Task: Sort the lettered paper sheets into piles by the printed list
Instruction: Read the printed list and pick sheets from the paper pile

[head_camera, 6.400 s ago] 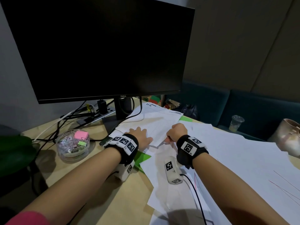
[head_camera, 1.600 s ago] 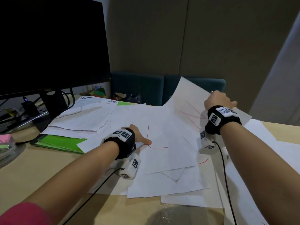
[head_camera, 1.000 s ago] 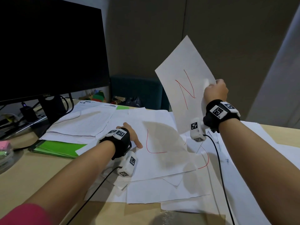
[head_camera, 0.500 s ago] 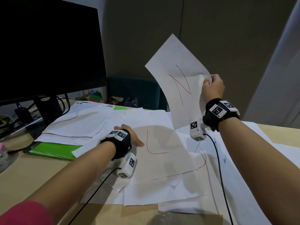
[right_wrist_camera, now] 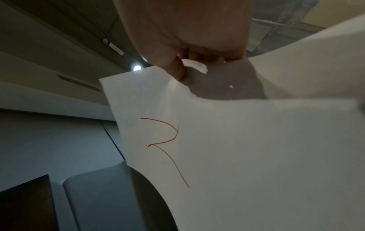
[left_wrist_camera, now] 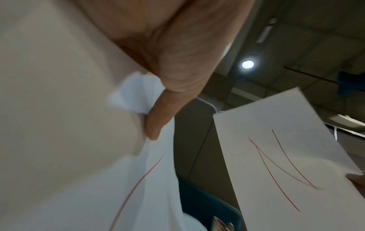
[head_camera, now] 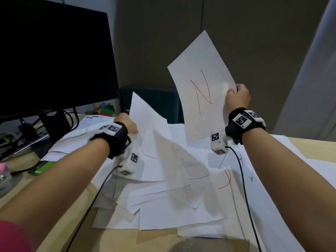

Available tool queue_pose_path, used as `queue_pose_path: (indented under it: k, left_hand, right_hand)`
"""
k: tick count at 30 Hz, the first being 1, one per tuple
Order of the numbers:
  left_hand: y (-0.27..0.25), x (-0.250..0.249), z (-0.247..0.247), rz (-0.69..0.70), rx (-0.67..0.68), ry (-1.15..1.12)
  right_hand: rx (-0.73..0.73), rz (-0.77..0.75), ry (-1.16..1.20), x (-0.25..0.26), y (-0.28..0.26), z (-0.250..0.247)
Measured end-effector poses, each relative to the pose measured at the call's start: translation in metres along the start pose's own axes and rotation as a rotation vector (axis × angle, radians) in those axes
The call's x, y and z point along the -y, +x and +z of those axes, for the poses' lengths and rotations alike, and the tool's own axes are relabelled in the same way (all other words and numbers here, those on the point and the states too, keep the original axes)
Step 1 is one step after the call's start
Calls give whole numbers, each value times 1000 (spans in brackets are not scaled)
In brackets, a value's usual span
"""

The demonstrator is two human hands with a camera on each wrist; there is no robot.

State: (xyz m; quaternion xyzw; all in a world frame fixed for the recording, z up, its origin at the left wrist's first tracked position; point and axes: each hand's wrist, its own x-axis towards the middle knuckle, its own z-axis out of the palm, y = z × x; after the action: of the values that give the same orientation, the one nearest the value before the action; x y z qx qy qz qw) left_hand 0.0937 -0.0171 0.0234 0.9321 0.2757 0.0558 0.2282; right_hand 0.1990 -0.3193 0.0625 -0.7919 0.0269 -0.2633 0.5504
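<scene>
My right hand [head_camera: 236, 96] holds up a white sheet with a red N [head_camera: 200, 84] by its right edge, thumb and fingers pinching the paper [right_wrist_camera: 197, 140]. The same sheet [left_wrist_camera: 286, 164] shows at the right of the left wrist view. My left hand [head_camera: 128, 122] grips a sheet with a red L [head_camera: 154, 142] by its left edge and tilts it off the pile; my thumb [left_wrist_camera: 158, 123] presses the paper [left_wrist_camera: 118, 195]. Loose lettered sheets [head_camera: 181, 206] lie overlapped on the desk below. The printed list [head_camera: 96, 120] lies by the monitor foot.
A large black monitor [head_camera: 54, 57] stands at the left, with cables [head_camera: 29, 135] behind its stand. A green folder [head_camera: 43, 165] peeks out under the papers. A teal seat back [head_camera: 154, 100] is behind the desk. Bare desk wood [head_camera: 60, 224] shows at the near left.
My left hand went from resting flat on the L sheet to gripping its edge and lifting it. My right hand still holds the N sheet up, shifted slightly.
</scene>
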Motion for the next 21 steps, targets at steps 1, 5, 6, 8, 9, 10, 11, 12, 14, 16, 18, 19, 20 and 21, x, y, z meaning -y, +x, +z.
queue_pose_path:
  k: [1,5,6,8,9,10,11,12,14,16,18,19,20,21]
  left_hand:
    - [3,-1,-14,21,-71,0]
    - [5,-6,-50,113,-308,4]
    - [5,-7,-56,126,-350,13]
    - [4,-13,-67,162,-413,27]
    - [2,-16,-72,182,-443,33]
    - [2,-18,-77,199,-471,36]
    - [1,-20,-81,214,-500,30]
    - [0,-21,-85,231,-530,14]
    - [-1,-26,-93,258,-586,-35]
    - [-1,-29,-101,282,-627,-103]
    - [-1,-31,-107,296,-645,-176]
    - [-2,-32,-109,302,-649,-213]
    - [-3,-33,-110,301,-649,-259]
    - [-3,-33,-111,297,-642,-317]
  right_hand:
    - [4,18,-2,-1,-1,2]
    - [47,108,4,-9,-7,11]
    - [58,127,9,-10,-8,13]
    - [75,150,22,-11,-11,16]
    - [81,156,29,-11,-12,17]
    - [85,162,36,-11,-13,18]
    - [86,162,44,-11,-13,19]
    - [87,162,54,-11,-13,19]
    - [95,167,72,-12,-13,20]
    - [108,178,81,-13,-13,20]
    - [118,179,88,-15,-13,21]
    - [122,182,84,-16,-13,21]
    - [126,185,84,-17,-13,22]
    - [129,186,87,-18,-13,23]
